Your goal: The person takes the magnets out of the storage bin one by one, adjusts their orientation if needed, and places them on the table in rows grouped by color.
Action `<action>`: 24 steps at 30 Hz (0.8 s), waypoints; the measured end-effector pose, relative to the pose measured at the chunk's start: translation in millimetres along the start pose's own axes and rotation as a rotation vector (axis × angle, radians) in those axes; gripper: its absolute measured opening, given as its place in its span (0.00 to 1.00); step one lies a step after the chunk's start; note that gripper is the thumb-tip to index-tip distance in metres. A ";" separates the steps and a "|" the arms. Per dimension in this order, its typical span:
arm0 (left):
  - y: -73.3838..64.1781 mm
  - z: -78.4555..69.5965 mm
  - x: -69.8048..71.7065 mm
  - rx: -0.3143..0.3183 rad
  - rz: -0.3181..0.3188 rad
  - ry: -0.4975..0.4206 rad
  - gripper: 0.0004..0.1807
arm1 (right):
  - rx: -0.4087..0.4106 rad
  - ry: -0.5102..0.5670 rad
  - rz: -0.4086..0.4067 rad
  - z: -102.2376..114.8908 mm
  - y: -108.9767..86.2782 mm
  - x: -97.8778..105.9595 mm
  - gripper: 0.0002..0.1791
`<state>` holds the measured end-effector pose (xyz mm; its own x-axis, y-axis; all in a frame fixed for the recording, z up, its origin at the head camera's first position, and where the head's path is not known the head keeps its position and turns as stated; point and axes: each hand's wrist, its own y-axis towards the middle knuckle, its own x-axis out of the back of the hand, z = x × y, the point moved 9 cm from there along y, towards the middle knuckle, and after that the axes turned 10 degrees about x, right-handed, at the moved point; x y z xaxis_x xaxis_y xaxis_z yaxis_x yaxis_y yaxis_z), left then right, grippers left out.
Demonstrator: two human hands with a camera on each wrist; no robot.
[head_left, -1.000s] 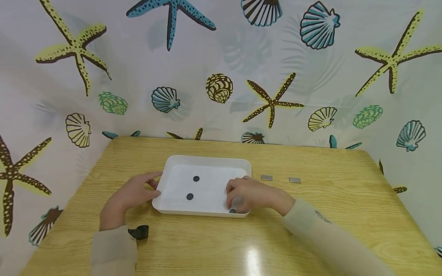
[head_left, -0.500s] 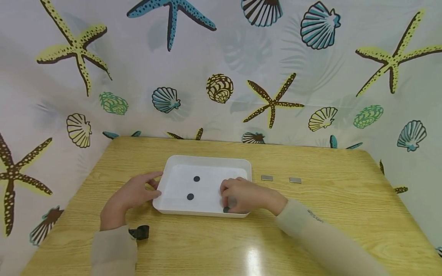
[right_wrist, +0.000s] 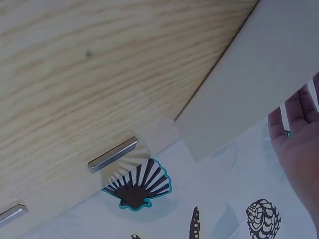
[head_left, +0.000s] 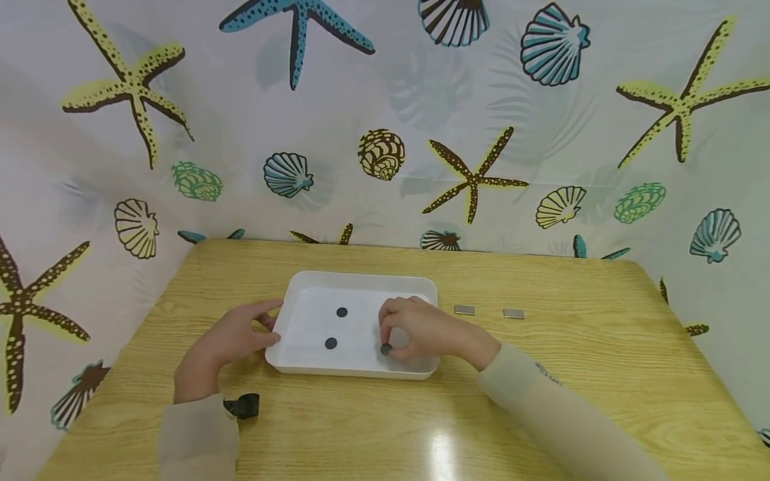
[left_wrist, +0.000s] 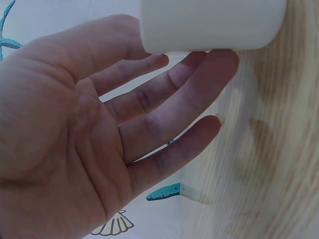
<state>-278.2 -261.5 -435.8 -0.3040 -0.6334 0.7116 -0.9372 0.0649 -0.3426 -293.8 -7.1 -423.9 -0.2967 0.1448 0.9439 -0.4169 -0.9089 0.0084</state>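
A shallow white tray [head_left: 359,371] lies on the wooden table. In the head view my left hand [head_left: 231,334] is at its left end, fingers spread and gently bent; in the left wrist view the left hand [left_wrist: 114,119] touches the tray wall [left_wrist: 214,25] with extended fingertips. Over the right part of the tray, my right hand [head_left: 421,329] pinches a small dark disc [head_left: 386,349] between thumb and fingers. Two similar discs lie on the tray floor, a rear disc [head_left: 341,312] and a front disc [head_left: 331,343]. The right wrist view catches only part of the right hand [right_wrist: 301,149].
Two small grey metallic bars, a nearer bar [head_left: 464,310] and a farther bar [head_left: 514,314], lie on the table [head_left: 577,374] right of the tray. A black strap-like piece [head_left: 245,405] is by the left sleeve. A patterned curtain [head_left: 337,214] stands behind the table.
My right hand has moved left and then back from the tray's front wall, carrying the pinched disc with it. The left hand, the tray and the other two discs keep their places.
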 end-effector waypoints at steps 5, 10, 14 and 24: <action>1.2 -0.1 -0.7 -0.006 0.000 -0.001 0.38 | -0.019 0.029 -0.020 -1.3 -2.4 8.5 0.06; 2.4 0.0 -0.4 -0.007 -0.003 0.006 0.38 | -0.025 0.031 -0.053 0.2 -6.3 19.6 0.06; 2.3 0.2 -0.7 0.006 -0.002 0.011 0.38 | -0.007 0.022 -0.079 1.4 -8.6 28.6 0.05; 1.1 0.1 -0.2 0.007 -0.007 0.016 0.38 | -0.023 0.040 -0.126 -5.8 -19.2 41.8 0.04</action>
<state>-279.2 -261.3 -436.4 -0.2999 -0.6214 0.7238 -0.9382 0.0548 -0.3417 -303.2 18.7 -386.5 -0.2745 0.2733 0.9219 -0.4729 -0.8732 0.1180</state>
